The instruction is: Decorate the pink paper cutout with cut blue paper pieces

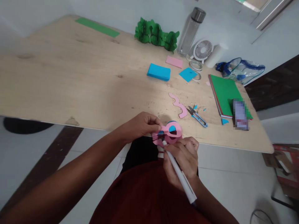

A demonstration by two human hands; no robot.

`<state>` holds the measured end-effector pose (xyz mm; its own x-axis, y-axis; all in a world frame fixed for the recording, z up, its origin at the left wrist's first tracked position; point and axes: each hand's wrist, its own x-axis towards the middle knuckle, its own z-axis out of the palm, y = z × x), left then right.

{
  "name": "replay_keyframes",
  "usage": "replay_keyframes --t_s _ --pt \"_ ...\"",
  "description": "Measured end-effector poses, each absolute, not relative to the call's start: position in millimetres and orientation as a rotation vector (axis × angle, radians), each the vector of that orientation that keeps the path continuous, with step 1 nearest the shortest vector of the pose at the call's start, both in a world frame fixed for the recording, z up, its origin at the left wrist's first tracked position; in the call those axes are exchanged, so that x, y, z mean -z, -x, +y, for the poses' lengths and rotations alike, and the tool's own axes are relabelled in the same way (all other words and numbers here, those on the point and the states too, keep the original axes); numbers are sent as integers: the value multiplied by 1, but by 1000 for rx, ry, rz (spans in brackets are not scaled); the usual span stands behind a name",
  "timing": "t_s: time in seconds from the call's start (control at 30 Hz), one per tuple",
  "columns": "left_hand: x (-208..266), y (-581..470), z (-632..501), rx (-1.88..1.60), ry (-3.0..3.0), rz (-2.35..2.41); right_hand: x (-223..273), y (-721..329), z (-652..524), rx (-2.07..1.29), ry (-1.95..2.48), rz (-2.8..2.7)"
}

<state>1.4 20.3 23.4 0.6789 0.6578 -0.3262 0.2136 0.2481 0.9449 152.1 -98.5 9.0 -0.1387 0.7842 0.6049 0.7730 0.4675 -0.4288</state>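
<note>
Close to the table's front edge, my left hand (141,126) pinches a pink paper cutout (178,132) with rounded loops. Blue paper shows through its openings. My right hand (184,158) is closed around a white pen (178,172), slanted with its upper end toward my body. The pen's front end meets the lower left part of the cutout; whether its tip touches the paper is hard to see. Beyond my hands lie a wavy pink paper strip (182,110) and thread snips (198,118) with small blue scraps (224,121) around them.
Farther back are a stack of blue paper (158,72), a pink paper piece (174,61), a blue square (187,74) and tape rolls (195,65). Green paper foliage (157,34), a bottle (190,32) and a fan (202,49) stand behind. A phone (240,115) overlaps a green folder (226,93).
</note>
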Motion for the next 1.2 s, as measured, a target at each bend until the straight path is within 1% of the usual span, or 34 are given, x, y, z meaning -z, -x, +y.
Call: replay_keyframes --t_s 0.47,1.2 --pt "-16 -1 23 -367 -1338 831 -7 -144 -91 154 1361 -1963" --pt "-15 0 25 -332 -1387 782 -4 -141 -88 126 1377 -1968"
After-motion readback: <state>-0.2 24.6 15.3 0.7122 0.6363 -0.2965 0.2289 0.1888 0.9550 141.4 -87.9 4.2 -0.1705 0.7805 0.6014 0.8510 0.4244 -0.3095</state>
